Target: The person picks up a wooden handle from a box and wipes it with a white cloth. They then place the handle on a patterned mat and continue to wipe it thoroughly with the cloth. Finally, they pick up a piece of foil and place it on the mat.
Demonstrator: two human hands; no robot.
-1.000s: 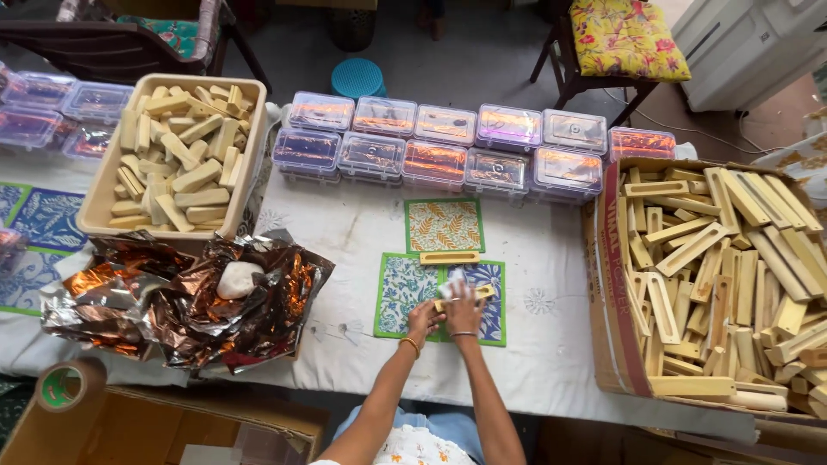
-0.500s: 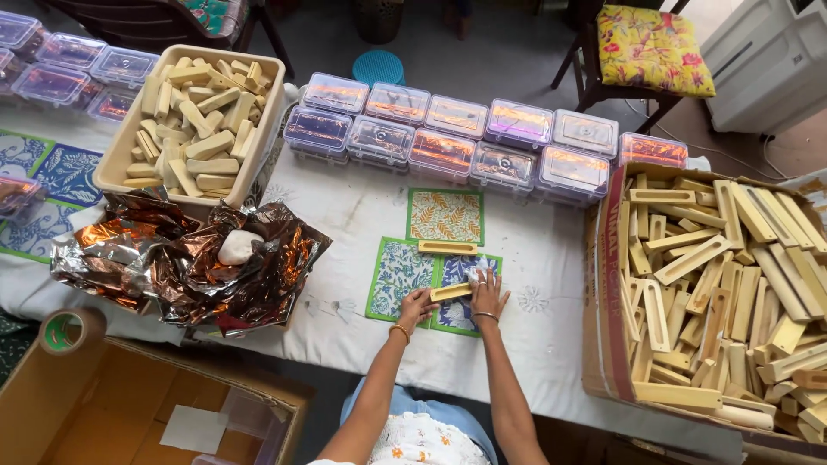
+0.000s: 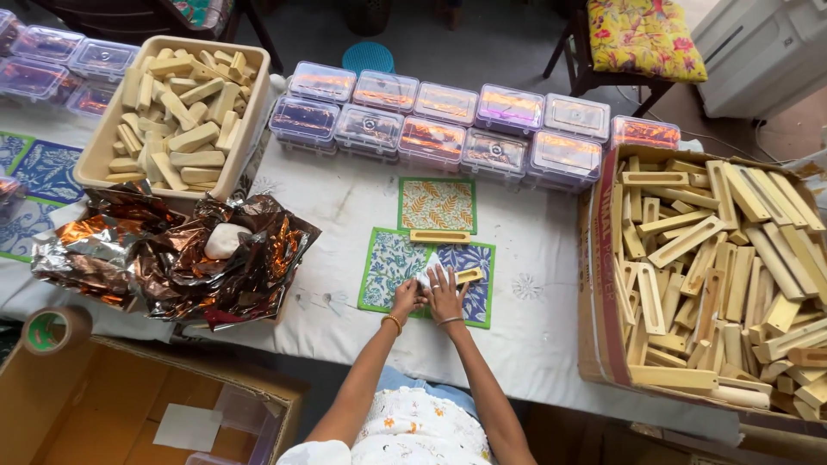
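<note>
My left hand (image 3: pixel 407 298) and my right hand (image 3: pixel 445 294) lie side by side on a green-edged patterned paper sheet (image 3: pixel 388 263) on the white table. Both press on a small white piece (image 3: pixel 428 274) between them. A slotted wooden holder (image 3: pixel 469 275) lies just right of my right hand's fingers, on the blue half of the sheet. Another slotted wooden holder (image 3: pixel 439 236) rests at the sheet's far edge, below a second sheet with orange leaves (image 3: pixel 437 205).
A cardboard box of wooden holders (image 3: pixel 603 284) fills the right. A beige tub of pale bars (image 3: pixel 177 103) stands far left, crumpled copper foil (image 3: pixel 172 258) in front of it. Clear lidded boxes (image 3: pixel 448 125) line the back. A tape roll (image 3: pixel 53 329) and open carton (image 3: pixel 129 413) sit near left.
My hands came together over the sheet and now press on the white piece; the wooden holder that lay between them is now at the right hand's fingertips.
</note>
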